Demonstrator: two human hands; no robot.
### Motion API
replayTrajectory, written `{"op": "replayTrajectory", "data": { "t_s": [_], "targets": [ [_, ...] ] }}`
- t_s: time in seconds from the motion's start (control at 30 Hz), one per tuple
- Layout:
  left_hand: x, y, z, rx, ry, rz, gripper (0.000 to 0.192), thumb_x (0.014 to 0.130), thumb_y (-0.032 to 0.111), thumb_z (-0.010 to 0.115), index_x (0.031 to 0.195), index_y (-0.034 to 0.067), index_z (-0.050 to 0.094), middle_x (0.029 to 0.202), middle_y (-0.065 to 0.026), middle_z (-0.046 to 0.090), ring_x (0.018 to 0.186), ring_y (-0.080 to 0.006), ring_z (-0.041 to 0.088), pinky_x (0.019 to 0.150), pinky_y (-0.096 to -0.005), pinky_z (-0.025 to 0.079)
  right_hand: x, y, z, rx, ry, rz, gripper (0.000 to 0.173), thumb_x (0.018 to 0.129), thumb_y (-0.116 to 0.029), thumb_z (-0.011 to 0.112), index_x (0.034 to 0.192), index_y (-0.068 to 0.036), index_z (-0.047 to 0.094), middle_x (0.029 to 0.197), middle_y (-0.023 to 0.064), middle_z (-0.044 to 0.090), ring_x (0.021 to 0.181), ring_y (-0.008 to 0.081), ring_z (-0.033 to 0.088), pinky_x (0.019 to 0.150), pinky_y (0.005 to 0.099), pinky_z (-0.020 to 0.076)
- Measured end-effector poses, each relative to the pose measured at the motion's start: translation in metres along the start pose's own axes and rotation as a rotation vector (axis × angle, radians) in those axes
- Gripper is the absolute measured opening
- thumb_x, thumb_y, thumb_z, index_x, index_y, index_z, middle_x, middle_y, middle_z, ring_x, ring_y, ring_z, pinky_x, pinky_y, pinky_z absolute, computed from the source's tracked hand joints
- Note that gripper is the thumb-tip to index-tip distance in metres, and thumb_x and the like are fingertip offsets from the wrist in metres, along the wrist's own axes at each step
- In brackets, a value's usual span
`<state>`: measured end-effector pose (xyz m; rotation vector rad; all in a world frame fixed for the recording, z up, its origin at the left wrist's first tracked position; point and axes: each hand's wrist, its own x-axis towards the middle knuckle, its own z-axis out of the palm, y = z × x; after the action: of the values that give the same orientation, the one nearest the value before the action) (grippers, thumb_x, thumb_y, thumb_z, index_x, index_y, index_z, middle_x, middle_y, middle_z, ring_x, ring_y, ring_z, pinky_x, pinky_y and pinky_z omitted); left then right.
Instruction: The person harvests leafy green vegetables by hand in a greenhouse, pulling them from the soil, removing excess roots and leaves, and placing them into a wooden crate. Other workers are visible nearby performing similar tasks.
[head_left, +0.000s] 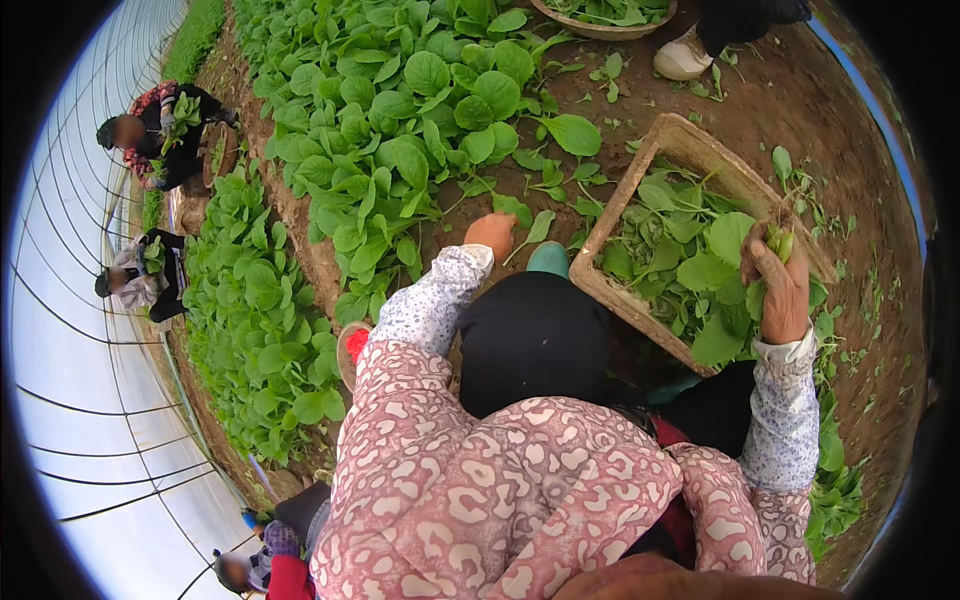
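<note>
My right hand (780, 281) grips a bunch of leafy green plants by the stem bases (780, 241), roots upward and broad leaves hanging down, over the right side of a worn rectangular basin (701, 142). Picked leafy greens (652, 247) lie inside the basin. My left hand (493, 234) reaches to the soil at the edge of the bed of leafy greens (375, 127), beside a few low leaves. Its fingertips are partly hidden, so I cannot tell whether they hold a leaf.
Beyond the basin are a round basket (611, 30) of greens and a person's shoe (682, 58). Several people crouch at the left beside another planted row (255, 315), under the greenhouse film (75, 300). Blue tubing (877, 120) runs along the right. Loose leaves litter the soil.
</note>
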<state>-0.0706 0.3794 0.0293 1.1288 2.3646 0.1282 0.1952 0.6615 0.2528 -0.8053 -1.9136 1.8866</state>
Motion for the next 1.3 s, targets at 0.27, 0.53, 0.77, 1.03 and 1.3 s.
{"op": "replayTrajectory", "data": {
  "t_s": [0.27,0.53,0.77,1.03,1.3],
  "targets": [
    [0.129,-0.032,0.004,0.437,-0.010,0.000,0.019,0.077,0.013,0.054,0.085,0.008,0.070,0.095,-0.0140,0.066,0.086,-0.0291,0.064,0.076,-0.0429,0.050,0.023,0.036,-0.003,-0.060,0.093,0.162,0.026,0.089,-0.029,0.055,0.092,-0.003,0.048,0.069,0.0004,0.042,0.059,0.0088,0.039,0.053,0.0230,0.0333],
    [0.158,-0.081,0.019,1.248,-0.483,0.120,0.034,0.085,0.025,0.054,0.116,0.013,0.064,0.123,-0.0029,0.059,0.111,-0.0248,0.055,0.085,-0.0440,0.045,0.039,0.054,-0.002,-0.110,0.088,0.291,0.030,0.088,-0.031,0.057,0.091,-0.003,0.048,0.069,0.0007,0.043,0.059,0.0091,0.040,0.053,0.0233,0.0330],
    [0.177,-0.107,0.023,1.035,-0.634,-0.066,0.033,0.087,0.024,0.053,0.116,0.015,0.063,0.125,-0.0022,0.058,0.113,-0.0239,0.055,0.086,-0.0437,0.045,0.045,0.058,-0.005,-0.090,0.079,0.310,0.030,0.087,-0.031,0.060,0.092,-0.004,0.048,0.068,0.0000,0.045,0.059,0.0087,0.041,0.053,0.0229,0.0340],
    [0.171,-0.086,0.014,0.987,-0.691,-0.126,0.035,0.087,0.024,0.053,0.121,0.016,0.060,0.128,-0.0030,0.055,0.115,-0.0225,0.054,0.086,-0.0447,0.046,0.041,0.058,-0.005,-0.099,0.079,0.324,0.026,0.087,-0.026,0.061,0.094,-0.004,0.049,0.071,0.0005,0.047,0.060,0.0087,0.043,0.053,0.0224,0.0356],
    [0.143,-0.051,-0.026,0.917,-0.640,-0.107,0.033,0.086,0.022,0.056,0.117,0.014,0.062,0.122,-0.0030,0.059,0.112,-0.0201,0.056,0.086,-0.0366,0.046,0.035,0.055,-0.005,-0.068,0.070,0.286,0.028,0.087,-0.026,0.061,0.097,-0.003,0.049,0.072,0.0003,0.047,0.060,0.0087,0.043,0.053,0.0228,0.0361]
  ]
}}
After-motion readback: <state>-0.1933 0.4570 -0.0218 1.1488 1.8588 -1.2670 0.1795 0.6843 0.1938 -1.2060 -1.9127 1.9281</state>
